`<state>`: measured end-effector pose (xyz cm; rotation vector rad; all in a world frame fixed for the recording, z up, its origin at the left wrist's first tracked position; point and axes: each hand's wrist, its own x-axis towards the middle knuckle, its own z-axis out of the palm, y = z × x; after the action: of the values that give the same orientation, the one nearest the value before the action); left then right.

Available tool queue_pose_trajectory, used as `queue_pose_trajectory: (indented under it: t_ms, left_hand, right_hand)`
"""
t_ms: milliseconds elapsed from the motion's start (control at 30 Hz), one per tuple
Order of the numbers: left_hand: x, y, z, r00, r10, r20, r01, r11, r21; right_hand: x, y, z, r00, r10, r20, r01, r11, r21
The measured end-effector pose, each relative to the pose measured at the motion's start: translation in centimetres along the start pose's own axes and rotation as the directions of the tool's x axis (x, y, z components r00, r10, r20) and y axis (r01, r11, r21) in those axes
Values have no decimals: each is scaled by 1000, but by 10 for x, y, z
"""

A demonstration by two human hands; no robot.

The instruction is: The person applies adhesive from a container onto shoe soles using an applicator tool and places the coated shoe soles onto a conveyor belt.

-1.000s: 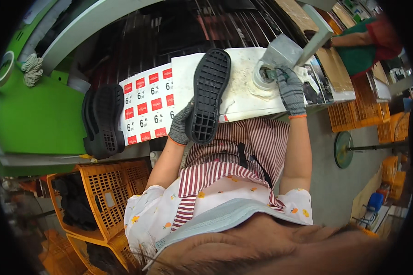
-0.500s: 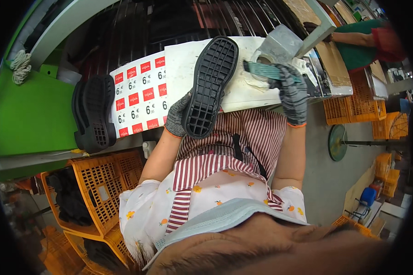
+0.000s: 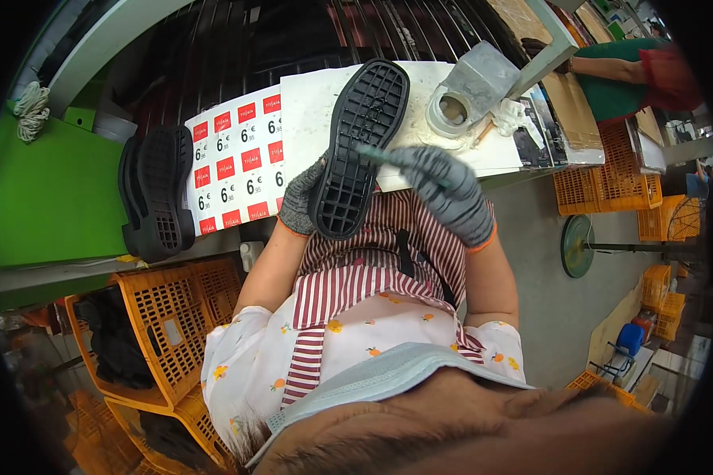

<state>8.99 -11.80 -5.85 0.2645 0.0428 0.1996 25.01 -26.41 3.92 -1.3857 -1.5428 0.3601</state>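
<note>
My left hand [image 3: 301,198], in a grey knit glove, is closed around the near edge of a black shoe sole [image 3: 348,178]. The sole stands tilted over the bench edge, its hollow grid side facing up. My gloved right hand [image 3: 448,194] grips a thin green brush [image 3: 388,155], slightly blurred. Its tip is over the middle of the grid; whether it touches cannot be made out. Beyond that hand is a whitish pot [image 3: 449,111] with a round mouth, against a grey translucent block [image 3: 483,75]. Several more black soles [image 3: 157,190] stand together at the left.
White paper [image 3: 313,103] and a sheet of red-and-white labels [image 3: 241,170] cover the bench. A small brown stick [image 3: 484,133] and crumpled white tissue [image 3: 511,115] lie beside the pot. Orange crates [image 3: 166,324] stand lower left. Another person's arm [image 3: 606,67] reaches in at upper right.
My right hand has come left from beside the pot to the sole, bringing the brush over the grid. The pot's mouth is now uncovered. The left hand and sole have barely shifted.
</note>
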Motion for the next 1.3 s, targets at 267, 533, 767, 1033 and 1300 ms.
queue_pose_trajectory:
  t_ms: [267,533,767,1033,1300]
  left_hand:
    - [-1,-9,23,998,61,-22,-59,996,68]
    - [1,2,7,992,115,-50,-119,990,-74]
    - [3,11,5,989,148,-14,-149,989,-22]
    - [0,5,17,993,105,47,-110,988,112]
    - [-2,-5,33,997,80,12,-81,961,263]
  right_hand:
    - [25,48,-9,968,-116,-222,19,918,-396]
    - [-12,-2,37,966,-255,52,258,916,-308]
    - [-34,-24,34,949,-167,269,207,970,-128]
    - [-11,4,-3,955,58,-292,-87,992,-88]
    - [9,39,-3,925,-197,-325,15,873,-487]
